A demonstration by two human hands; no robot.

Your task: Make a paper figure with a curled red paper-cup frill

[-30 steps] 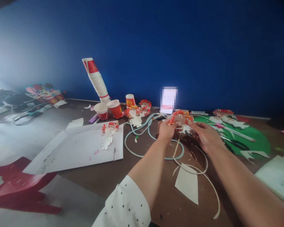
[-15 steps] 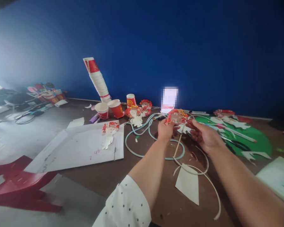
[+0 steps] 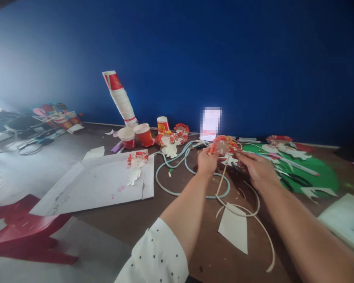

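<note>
My left hand (image 3: 207, 161) is closed on the left edge of a paper doll head (image 3: 223, 146), which has a pale round face and a red, orange and yellow curled paper rim. My right hand (image 3: 260, 168) pinches the right edge of this paper doll head, its fingertips partly hidden. A thin wooden stick (image 3: 222, 179) slants down below it. Just behind hangs or lies a white cut paper piece (image 3: 230, 160). Under my hands a pale blue cable (image 3: 165, 191) loops over the brown table (image 3: 194, 236).
Left of my hands stand paper cups (image 3: 143, 135), a leaning cup stack (image 3: 122, 103) and another paper doll (image 3: 137, 165) on a white board (image 3: 100, 184). A green mat (image 3: 324, 173) with scissors (image 3: 297, 180) and pens lies right. A lit phone (image 3: 211, 122) stands behind.
My right hand has moved left and its fingers have closed onto the doll head's edge. The doll head has shifted slightly right, still in my left hand.
</note>
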